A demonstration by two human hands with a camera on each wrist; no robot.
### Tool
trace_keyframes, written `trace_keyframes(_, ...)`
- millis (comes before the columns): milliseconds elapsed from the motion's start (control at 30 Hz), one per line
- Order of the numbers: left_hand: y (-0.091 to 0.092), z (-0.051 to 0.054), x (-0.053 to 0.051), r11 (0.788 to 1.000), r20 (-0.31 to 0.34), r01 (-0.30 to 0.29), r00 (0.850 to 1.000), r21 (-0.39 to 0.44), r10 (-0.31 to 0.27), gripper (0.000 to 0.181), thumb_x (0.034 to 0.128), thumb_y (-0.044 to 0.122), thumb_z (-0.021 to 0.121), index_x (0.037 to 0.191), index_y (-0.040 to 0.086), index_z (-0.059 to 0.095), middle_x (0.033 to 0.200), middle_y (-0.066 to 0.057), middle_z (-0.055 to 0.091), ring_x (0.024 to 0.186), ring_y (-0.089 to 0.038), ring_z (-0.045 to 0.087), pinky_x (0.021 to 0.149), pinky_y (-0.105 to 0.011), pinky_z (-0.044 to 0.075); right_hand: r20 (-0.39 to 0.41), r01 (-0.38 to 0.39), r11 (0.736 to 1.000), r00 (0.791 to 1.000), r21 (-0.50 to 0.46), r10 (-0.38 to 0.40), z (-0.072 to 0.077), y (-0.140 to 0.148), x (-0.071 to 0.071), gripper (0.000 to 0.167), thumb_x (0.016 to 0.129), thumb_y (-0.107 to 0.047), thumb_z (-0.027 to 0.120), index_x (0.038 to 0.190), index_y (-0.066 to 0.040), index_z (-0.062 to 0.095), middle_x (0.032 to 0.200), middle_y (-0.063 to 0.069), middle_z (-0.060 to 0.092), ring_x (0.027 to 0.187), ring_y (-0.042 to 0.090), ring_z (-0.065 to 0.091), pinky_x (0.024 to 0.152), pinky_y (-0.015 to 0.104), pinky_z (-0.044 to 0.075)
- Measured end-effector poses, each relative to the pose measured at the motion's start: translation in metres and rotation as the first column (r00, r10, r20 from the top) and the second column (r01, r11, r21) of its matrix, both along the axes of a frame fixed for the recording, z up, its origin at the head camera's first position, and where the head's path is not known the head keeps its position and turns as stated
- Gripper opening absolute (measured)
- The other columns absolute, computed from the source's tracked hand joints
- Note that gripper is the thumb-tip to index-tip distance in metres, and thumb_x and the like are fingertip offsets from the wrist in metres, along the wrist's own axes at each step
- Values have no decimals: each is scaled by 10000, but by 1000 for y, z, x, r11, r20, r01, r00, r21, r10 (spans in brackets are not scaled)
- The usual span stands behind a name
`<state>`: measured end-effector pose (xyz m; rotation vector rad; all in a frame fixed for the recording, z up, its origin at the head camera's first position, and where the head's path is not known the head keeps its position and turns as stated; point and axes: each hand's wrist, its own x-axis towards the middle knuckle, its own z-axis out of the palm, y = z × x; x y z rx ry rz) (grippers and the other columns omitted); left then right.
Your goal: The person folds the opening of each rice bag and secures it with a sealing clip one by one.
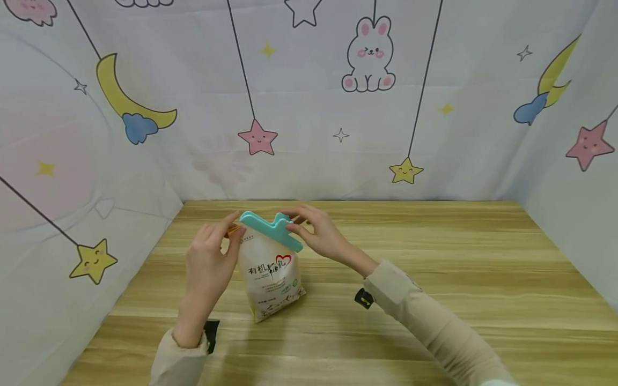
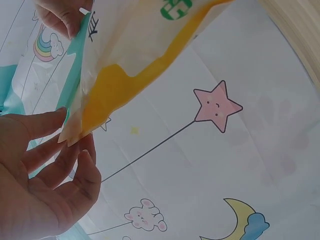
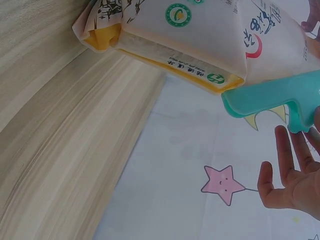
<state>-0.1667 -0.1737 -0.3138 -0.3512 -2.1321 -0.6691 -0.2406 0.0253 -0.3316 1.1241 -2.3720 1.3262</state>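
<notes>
A white printed bag [image 1: 263, 281] with yellow sides stands on the table, its top edge slanting down to the right. Across that top lies a long turquoise bag clip [image 1: 263, 228]. My left hand [image 1: 207, 260] pinches the bag's upper left corner, beside the clip's end; in the left wrist view the thumb and fingers meet at that corner. With thumb and fingers, my right hand [image 1: 321, 233] pinches the clip's raised handle. The right wrist view shows the clip [image 3: 265, 95] along the bag's top and some right-hand fingers extended below the handle. Part of the bag's top edge is hidden behind the clip.
The wood-grain table [image 1: 434, 300] extends around the bag, mostly to the right. White curtains [image 1: 318, 107] printed with stars, moons and a rabbit stand behind and at both sides. A black strap [image 1: 211, 335] sits at the left wrist, and a black device [image 1: 364, 298] under the right.
</notes>
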Motion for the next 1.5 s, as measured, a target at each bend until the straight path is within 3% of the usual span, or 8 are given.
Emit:
trace_keyframes(300,0,3,0,999,39,28,999,-33,-27,312,784,118,664,1083,37,624,884,-133,659,824,-268,572,688,-403,477,8,-9,1000,1000,-7,9,-3,3,-1,335,873,-171,542,1202,-106,550,1094,50,612,910,145,587,778,271,483)
trace_keyframes(700,3,8,-4,994,25,79,997,-78,-77,361,739,87,703,1084,16,622,909,-150,642,819,-291,545,730,-423,418,76,6,1000,997,12,-7,-7,6,-1,350,887,-170,527,1232,-111,522,1100,71,608,919,184,601,736,297,494)
trace_keyframes(900,6,10,-6,989,12,73,997,-130,-72,353,735,95,708,1067,4,633,929,-164,632,832,-307,536,757,-451,407,100,27,999,994,43,-32,-13,9,-1,350,885,-177,532,1221,-78,525,1095,105,606,931,212,603,755,348,502)
trace_keyframes(1233,11,14,-8,961,-17,31,999,-276,-38,296,749,134,700,1022,32,652,951,-157,619,888,-330,525,809,-475,393,134,26,998,990,62,-34,-17,10,0,345,889,-196,527,1210,-67,528,1108,95,608,944,206,596,761,322,497)
trace_keyframes(1500,14,16,-8,918,1,13,1000,-397,-14,199,791,139,654,969,49,658,985,-122,604,919,-318,511,804,-451,387,141,-1,998,990,66,-8,-24,11,0,291,887,-190,531,1151,-70,565,1056,81,620,925,208,605,750,311,502)
